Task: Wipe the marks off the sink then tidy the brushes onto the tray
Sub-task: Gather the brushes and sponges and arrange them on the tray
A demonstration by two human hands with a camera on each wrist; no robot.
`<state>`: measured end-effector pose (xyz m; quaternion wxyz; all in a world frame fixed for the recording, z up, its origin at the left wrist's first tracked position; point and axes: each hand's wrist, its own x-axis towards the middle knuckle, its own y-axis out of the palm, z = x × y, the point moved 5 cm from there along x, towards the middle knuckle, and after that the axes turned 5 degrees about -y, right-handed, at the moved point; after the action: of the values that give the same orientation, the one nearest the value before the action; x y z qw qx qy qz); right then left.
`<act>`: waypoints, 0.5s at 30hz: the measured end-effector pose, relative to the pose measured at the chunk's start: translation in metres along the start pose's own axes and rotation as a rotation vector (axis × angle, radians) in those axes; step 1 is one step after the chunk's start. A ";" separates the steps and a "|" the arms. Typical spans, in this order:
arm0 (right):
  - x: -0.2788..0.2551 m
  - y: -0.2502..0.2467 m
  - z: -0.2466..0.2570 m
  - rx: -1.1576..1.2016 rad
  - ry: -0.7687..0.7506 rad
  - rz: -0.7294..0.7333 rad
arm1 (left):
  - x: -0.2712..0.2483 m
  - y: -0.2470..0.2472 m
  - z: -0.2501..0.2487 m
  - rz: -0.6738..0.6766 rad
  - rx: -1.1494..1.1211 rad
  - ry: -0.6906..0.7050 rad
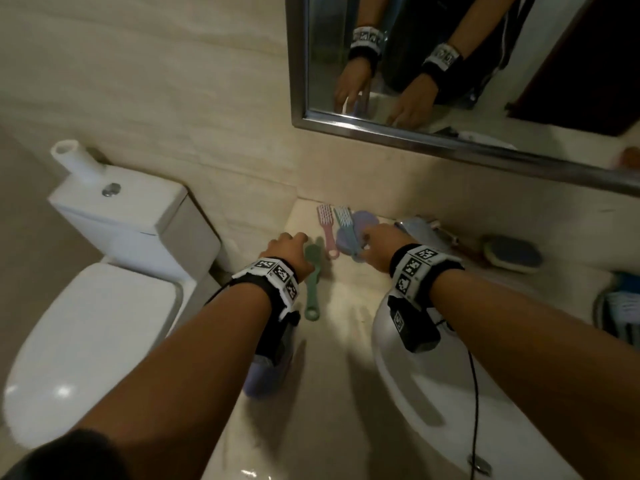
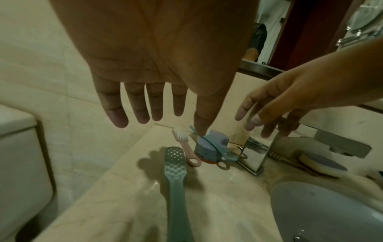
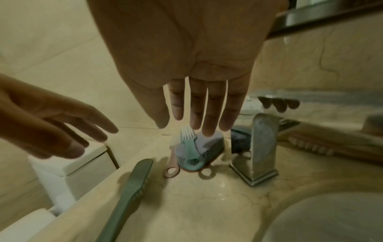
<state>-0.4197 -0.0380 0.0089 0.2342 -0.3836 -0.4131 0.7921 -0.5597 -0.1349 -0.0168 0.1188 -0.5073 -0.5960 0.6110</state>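
We judge the tidying step in hand. Both hands, left [image 2: 145, 68] and right [image 3: 186, 68], hover spread, holding nothing. Teal brush [image 3: 189, 151] lies on the tray [image 3: 211, 147]; pink brush [image 2: 184, 147] and green brush [image 2: 176, 180] lie beside the tray, needing lifting.

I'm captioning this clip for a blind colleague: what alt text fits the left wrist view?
The left hand hangs open, fingers spread, above a green brush lying on the beige counter. Beyond it a pink brush lies beside a purple tray that carries a teal brush. The open right hand reaches in near the chrome tap.
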 end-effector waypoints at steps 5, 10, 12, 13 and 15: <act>0.045 0.001 -0.004 0.027 0.003 -0.050 | 0.035 0.020 -0.005 0.049 -0.051 -0.031; 0.083 0.008 -0.010 0.024 0.012 -0.090 | 0.057 0.036 -0.004 0.066 -0.145 -0.100; 0.095 0.012 -0.011 0.039 0.025 -0.084 | 0.063 0.042 -0.001 0.067 -0.171 -0.125; 0.100 0.016 -0.012 0.042 0.026 -0.080 | 0.065 0.044 0.000 0.070 -0.178 -0.135; 0.110 0.024 -0.014 0.058 0.034 -0.083 | 0.069 0.049 0.001 0.072 -0.196 -0.150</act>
<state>-0.4757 0.0312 -0.0613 0.2850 -0.3724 -0.4015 0.7867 -0.5696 -0.0968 -0.0918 0.0018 -0.4906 -0.6413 0.5900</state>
